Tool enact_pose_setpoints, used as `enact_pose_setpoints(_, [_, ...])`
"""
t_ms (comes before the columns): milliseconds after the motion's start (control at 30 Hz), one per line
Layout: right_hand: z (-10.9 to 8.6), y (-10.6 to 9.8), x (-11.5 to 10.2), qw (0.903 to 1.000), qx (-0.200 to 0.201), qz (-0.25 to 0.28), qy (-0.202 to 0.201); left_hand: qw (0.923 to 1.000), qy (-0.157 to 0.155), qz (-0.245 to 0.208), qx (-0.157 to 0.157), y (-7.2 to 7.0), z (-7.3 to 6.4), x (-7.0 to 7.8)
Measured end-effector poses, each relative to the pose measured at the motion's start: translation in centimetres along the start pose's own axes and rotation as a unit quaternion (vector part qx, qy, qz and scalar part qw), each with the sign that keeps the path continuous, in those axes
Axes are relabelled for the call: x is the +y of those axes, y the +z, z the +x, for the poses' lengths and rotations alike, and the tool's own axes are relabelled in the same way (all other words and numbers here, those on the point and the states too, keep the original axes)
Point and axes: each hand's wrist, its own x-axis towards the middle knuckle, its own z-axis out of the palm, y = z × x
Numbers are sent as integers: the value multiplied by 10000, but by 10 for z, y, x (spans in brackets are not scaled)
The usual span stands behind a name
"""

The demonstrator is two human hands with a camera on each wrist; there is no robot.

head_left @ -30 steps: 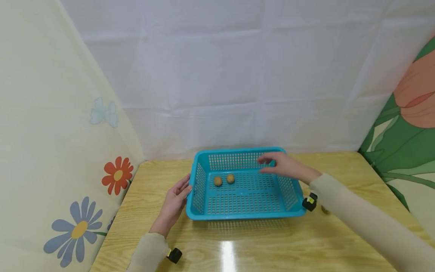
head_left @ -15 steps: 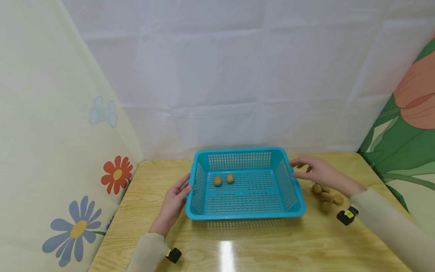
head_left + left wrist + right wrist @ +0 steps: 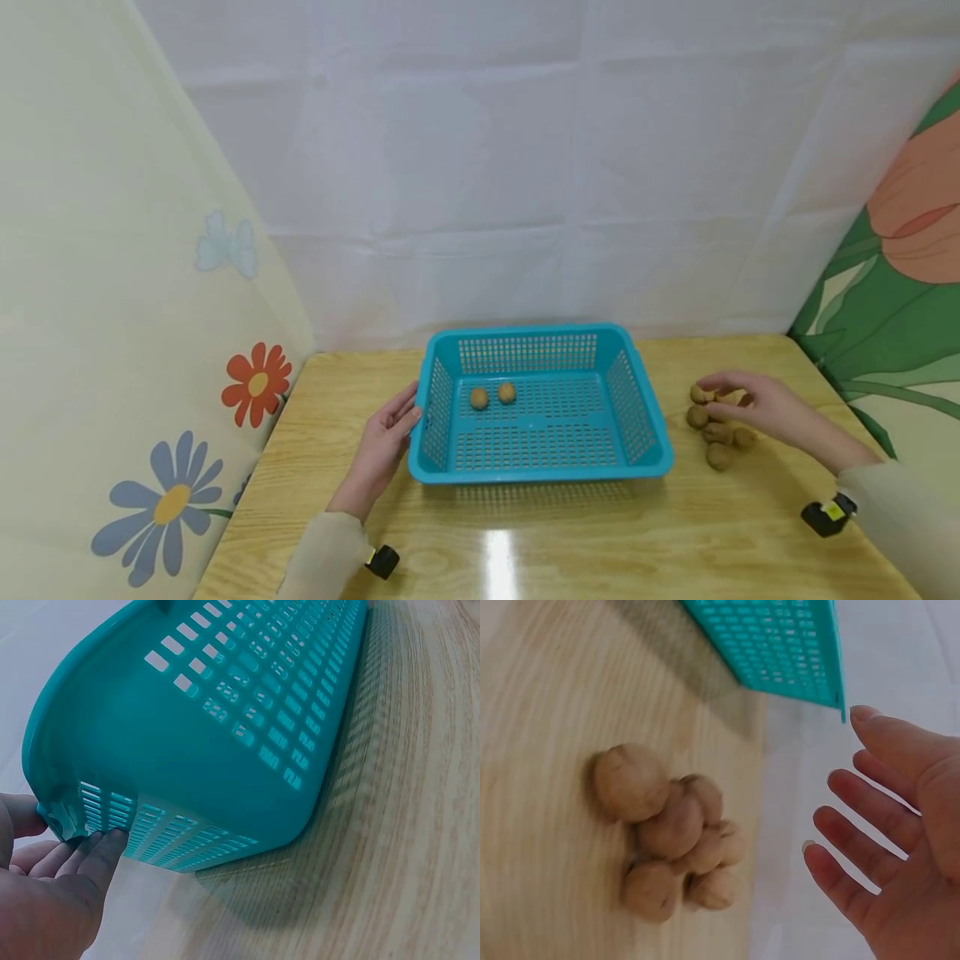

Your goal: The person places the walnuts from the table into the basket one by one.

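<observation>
The right hand point(image 3: 772, 410), over the basket point(image 3: 540, 477) one second ago, is now at the pile of nuts point(image 3: 717, 432) near the right edge of the surface point(image 3: 585, 542); thumb and fingers stand apart, holding nothing. The pile, mostly hidden then, is now exposed. The left hand point(image 3: 378, 454) still grips the basket's left rim. The basket remains near the surface's far edge, two nuts point(image 3: 479, 398) lying inside, toward its left end.

Walnuts point(image 3: 717, 432) partly behind right fingers point(image 3: 731, 381), basket point(image 3: 172, 742) cropped in both wrist views
</observation>
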Motion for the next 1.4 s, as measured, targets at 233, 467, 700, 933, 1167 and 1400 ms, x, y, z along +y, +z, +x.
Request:
enact_pose_setpoints(233, [-27, 4, 27, 9991, 19, -50, 422, 10000, -7, -26, 9, 0, 0, 0])
enact_pose_setpoints(467, [-49, 14, 55, 9953, 37, -222, 944, 10000, -6, -25, -10, -1, 1, -1])
enact_pose_setpoints(700, [-62, 30, 71, 9892, 113, -196, 1448, 10000, -14, -34, -25, -1, 2, -2])
enact_pose_setpoints(933, [-59, 40, 74, 9883, 221, -301, 1481, 10000, -10, -55, -35, -1, 1, -1])
enact_pose_setpoints(1167, [-57, 44, 78, 9891, 355, -328, 1392, 9999, -76, -120, 1, 0, 1, -2])
enact_pose_setpoints(1400, [-56, 44, 78, 9877, 337, -260, 1506, 9997, 136, -163, -86, 0, 0, -2])
